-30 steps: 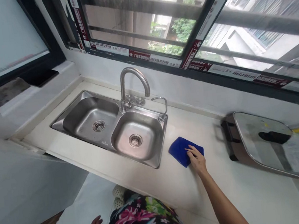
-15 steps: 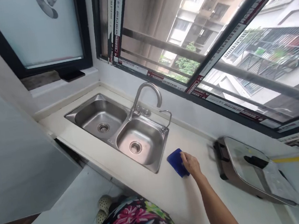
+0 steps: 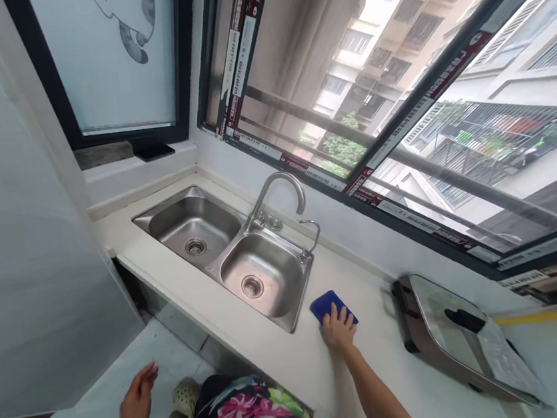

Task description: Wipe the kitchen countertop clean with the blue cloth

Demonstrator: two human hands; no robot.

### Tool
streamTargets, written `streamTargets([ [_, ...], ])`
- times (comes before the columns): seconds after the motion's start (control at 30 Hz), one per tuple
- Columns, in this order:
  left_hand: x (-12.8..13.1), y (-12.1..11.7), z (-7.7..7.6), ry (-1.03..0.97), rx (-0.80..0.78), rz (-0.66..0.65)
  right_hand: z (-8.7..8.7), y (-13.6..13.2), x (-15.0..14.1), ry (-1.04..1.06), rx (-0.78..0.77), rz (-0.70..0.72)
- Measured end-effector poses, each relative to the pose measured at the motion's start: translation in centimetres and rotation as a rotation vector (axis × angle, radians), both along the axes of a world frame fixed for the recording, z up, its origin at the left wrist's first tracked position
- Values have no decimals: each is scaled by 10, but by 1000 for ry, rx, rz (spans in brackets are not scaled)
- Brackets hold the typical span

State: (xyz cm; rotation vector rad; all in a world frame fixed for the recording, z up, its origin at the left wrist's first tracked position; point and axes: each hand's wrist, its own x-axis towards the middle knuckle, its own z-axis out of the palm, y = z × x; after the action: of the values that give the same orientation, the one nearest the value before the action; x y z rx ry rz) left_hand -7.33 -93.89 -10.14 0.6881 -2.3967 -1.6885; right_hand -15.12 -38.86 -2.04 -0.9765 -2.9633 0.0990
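My right hand [image 3: 340,328] rests on a folded blue cloth [image 3: 323,304], fingers spread over its near side and pressing it to the white countertop [image 3: 251,326]. The cloth lies flat, just right of the double steel sink [image 3: 296,301]. Low on the left, my left hand [image 3: 136,399] hangs over the floor with its fingers stretched out, a bracelet at the wrist. It holds nothing.
A curved faucet [image 3: 275,179] and a thin small tap [image 3: 318,235] rise behind the sink. At the right stands a rectangular electric pan [image 3: 423,333] with a glass lid. A dark flat object [image 3: 154,152] lies on the left ledge.
My right hand has gone from pinching the cloth's edge to lying on it with spread fingers. My left hand has come further into view from the bottom edge. The view has shifted.
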Motion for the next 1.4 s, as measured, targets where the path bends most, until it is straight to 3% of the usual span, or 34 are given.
streamTargets([
  [0.07,-34,21,32,111,117,-94,1,1,-1,-20,15,-2],
  [0.17,-70,55,74,202,99,-277,1,4,-5,-43,37,-3],
  [0.23,-86,77,93,235,51,-405,0,8,-12,-55,48,-1],
  [0.3,-100,96,103,260,1,-518,-1,14,-24,-64,55,-1],
  [0.4,-118,120,104,273,-64,-627,1,25,-50,-71,58,-9],
  [0.5,-134,138,103,193,-154,-649,2,39,-81,-64,62,-15],
  [0.7,-159,158,107,-193,-359,-392,-1,77,-154,-28,77,-32],
  [0.83,-162,165,102,-177,-517,-362,-1,102,-207,-2,93,-63],
  [0.97,-160,167,99,-133,-572,-357,2,118,-245,15,103,-119],
  [1.07,-159,168,102,-122,-572,-356,2,119,-252,33,100,-158],
  [1.2,-160,168,105,-129,-565,-354,4,112,-238,24,46,-105],
  [1.4,-159,167,108,-128,-562,-358,20,106,-234,-6,-43,-75],
])
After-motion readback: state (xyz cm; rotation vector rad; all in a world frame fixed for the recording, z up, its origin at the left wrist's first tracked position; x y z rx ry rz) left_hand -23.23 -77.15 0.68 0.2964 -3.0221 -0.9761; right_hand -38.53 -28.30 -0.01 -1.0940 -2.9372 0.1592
